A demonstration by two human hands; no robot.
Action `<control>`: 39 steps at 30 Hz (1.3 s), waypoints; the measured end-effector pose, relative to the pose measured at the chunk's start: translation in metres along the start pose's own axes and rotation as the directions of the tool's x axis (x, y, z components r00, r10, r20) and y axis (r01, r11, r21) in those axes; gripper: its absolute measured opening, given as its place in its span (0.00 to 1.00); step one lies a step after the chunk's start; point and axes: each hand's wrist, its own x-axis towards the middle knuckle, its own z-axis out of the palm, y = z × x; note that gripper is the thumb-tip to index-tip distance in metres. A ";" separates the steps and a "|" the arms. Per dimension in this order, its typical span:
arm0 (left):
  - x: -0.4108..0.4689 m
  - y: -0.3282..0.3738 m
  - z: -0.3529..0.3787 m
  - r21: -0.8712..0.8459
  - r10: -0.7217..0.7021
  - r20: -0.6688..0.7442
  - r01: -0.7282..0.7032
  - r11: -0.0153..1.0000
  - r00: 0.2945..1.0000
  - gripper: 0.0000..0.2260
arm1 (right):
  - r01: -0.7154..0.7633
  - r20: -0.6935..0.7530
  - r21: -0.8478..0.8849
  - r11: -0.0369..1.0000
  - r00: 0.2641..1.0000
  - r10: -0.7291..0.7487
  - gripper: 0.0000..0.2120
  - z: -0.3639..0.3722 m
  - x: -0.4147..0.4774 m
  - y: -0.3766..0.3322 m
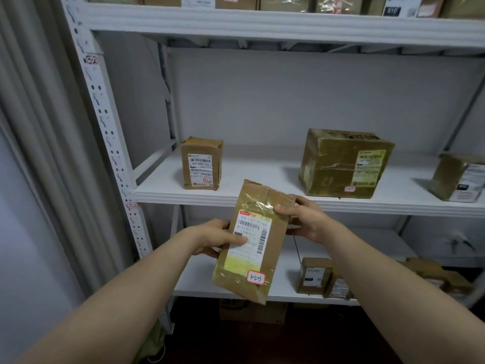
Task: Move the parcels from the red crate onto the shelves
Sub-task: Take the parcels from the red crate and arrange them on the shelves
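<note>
Both hands hold a flat brown cardboard parcel (256, 248) in front of the white shelving, tilted, its label facing me and a red-edged sticker reading 3-2-3 near its lower corner. My left hand (217, 239) grips its left edge, thumb across the label. My right hand (304, 219) grips its upper right edge, thumb on the taped top. The parcel hangs just below and in front of the middle shelf (262, 179). The red crate is out of view.
The middle shelf carries a small upright box (202, 164), a large taped box (343, 164) and another box (458, 177) at the right edge. Small boxes (315, 275) stand on the lower shelf. Parcels line the top shelf (262, 24). The perforated upright (110, 132) stands left.
</note>
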 end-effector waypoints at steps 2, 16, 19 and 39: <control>0.002 -0.001 -0.004 -0.004 0.007 0.006 -0.007 1.000 1.000 0.11 | 0.006 -0.010 -0.008 1.000 1.000 -0.006 0.25 0.005 0.002 -0.002; 0.007 0.008 -0.039 -0.038 0.138 -0.144 -0.144 0.989 0.980 0.14 | 0.083 -0.086 -0.051 0.995 0.993 -0.087 0.43 0.044 0.015 -0.022; 0.007 0.018 -0.048 -0.028 0.192 -0.195 -0.201 0.979 0.962 0.09 | 0.127 -0.095 -0.058 0.990 0.987 -0.133 0.42 0.050 0.018 -0.032; 0.036 0.033 -0.067 0.120 0.157 -0.411 -0.118 0.986 0.898 0.21 | 0.330 -0.294 -0.171 0.928 0.882 -0.368 0.43 0.047 0.047 -0.078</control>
